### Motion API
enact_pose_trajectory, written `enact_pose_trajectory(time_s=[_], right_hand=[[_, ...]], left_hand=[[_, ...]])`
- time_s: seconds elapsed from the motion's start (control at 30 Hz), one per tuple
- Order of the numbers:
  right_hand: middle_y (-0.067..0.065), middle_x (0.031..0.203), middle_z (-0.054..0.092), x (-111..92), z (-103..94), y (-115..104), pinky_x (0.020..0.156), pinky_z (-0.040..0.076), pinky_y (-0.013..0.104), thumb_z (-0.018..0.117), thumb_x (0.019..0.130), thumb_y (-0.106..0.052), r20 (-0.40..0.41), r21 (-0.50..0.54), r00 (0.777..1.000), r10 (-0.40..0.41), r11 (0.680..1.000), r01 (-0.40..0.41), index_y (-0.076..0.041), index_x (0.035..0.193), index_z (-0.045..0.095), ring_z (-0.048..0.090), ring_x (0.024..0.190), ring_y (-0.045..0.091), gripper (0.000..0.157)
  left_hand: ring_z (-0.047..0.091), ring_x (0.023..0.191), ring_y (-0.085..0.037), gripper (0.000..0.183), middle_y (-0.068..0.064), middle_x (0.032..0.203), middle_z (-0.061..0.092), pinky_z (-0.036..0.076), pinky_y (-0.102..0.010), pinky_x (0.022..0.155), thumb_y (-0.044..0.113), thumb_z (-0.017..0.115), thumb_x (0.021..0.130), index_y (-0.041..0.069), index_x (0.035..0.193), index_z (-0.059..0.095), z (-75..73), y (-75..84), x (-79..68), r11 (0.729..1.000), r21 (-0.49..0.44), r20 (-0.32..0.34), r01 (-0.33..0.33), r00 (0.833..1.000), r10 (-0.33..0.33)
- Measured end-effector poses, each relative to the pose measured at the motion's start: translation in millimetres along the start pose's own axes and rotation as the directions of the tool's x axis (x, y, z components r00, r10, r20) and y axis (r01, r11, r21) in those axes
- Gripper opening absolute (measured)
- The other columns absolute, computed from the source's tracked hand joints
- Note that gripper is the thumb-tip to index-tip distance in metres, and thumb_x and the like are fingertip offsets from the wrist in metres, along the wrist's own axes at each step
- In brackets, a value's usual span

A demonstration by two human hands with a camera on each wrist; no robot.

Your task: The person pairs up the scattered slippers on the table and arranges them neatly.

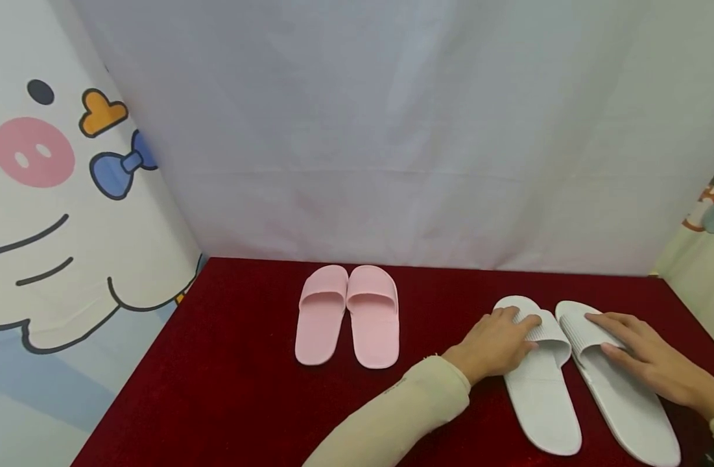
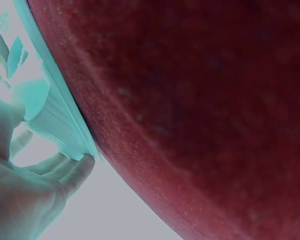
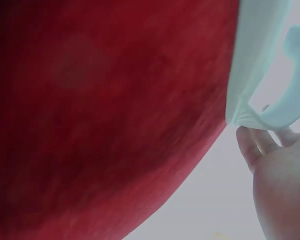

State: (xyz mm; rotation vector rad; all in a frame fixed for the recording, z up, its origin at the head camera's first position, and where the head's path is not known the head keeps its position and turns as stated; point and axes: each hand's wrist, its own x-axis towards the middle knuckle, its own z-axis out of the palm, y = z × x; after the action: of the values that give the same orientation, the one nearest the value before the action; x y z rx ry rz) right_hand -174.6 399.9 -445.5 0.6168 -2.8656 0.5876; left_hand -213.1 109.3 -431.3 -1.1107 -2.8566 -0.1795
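Two white slippers lie side by side at the right of the red cloth, toes pointing away in the head view. My left hand [image 1: 497, 345] rests over the ribbed strap of the left white slipper [image 1: 546, 402]; in the left wrist view its fingertips [image 2: 85, 164] touch the slipper's side near the toe. On the right white slipper [image 1: 637, 412], my right hand [image 1: 660, 363] lays its extended fingers across the outer side of the strap. The right wrist view shows those fingertips [image 3: 243, 134] against the slipper's edge, low by the cloth.
A pair of pink slippers, the left one [image 1: 318, 327] and the right one [image 1: 377, 331], stands near the back middle of the red cloth [image 1: 216, 389]. Behind hangs a pale curtain [image 1: 392, 130]. A cartoon-printed panel [image 1: 71, 259] borders the left side.
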Motion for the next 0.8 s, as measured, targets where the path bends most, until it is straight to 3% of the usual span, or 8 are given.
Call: enact_pose_trajectory(time_s=[0.13,0.33,0.57,0.67,0.8], right_hand=[[0.014,0.138,0.042,2.4,2.5,-7.6,0.087,0.017,0.008,0.059,0.098,-0.014,-0.019,0.009,0.999,-0.043,0.999,0.043,-0.020,0.150,0.044,0.012,0.121,-0.021,0.054],[0.008,0.137,0.043,3.8,2.5,-9.4,0.088,0.013,0.001,0.059,0.097,-0.010,-0.032,0.019,0.996,-0.083,0.996,0.084,-0.017,0.149,0.045,0.014,0.124,-0.021,0.054],[-0.030,0.142,0.033,-4.1,-0.4,0.6,0.091,0.020,0.000,0.059,0.094,0.002,-0.074,0.086,0.990,-0.119,0.988,0.125,-0.010,0.146,0.048,0.029,0.122,-0.018,0.054],[-0.030,0.139,0.035,-3.0,1.1,3.1,0.089,0.024,0.000,0.061,0.092,0.002,-0.093,0.060,0.987,-0.131,0.989,0.137,-0.011,0.143,0.052,0.031,0.119,-0.017,0.053],[-0.015,0.133,0.046,0.1,4.6,2.1,0.085,0.025,0.000,0.066,0.091,0.000,-0.104,0.022,0.985,-0.136,0.990,0.139,-0.016,0.140,0.056,0.030,0.118,-0.018,0.052]], left_hand=[[0.052,0.126,-0.007,0.043,0.007,0.137,0.053,0.047,-0.022,0.098,0.047,0.048,0.102,0.039,0.144,0.043,-0.3,2.6,0.1,1.000,0.011,0.021,0.003,1.000,-0.003],[0.052,0.128,-0.006,0.044,0.008,0.139,0.052,0.047,-0.022,0.099,0.049,0.048,0.102,0.041,0.145,0.042,-0.8,4.2,0.1,1.000,0.011,0.034,0.020,0.999,-0.020],[0.052,0.126,-0.005,0.047,0.010,0.139,0.052,0.046,-0.018,0.100,0.051,0.047,0.101,0.045,0.146,0.040,-2.7,7.7,2.1,1.000,0.016,0.038,0.016,0.999,-0.017],[0.053,0.123,-0.004,0.046,0.010,0.134,0.055,0.044,-0.016,0.100,0.052,0.049,0.100,0.046,0.145,0.042,-2.8,7.5,1.0,0.999,0.015,0.029,0.034,0.999,-0.034],[0.054,0.119,-0.003,0.044,0.009,0.130,0.056,0.045,-0.016,0.096,0.051,0.051,0.099,0.046,0.143,0.044,-3.4,5.8,-3.7,0.997,-0.020,0.031,0.071,0.997,-0.070]])
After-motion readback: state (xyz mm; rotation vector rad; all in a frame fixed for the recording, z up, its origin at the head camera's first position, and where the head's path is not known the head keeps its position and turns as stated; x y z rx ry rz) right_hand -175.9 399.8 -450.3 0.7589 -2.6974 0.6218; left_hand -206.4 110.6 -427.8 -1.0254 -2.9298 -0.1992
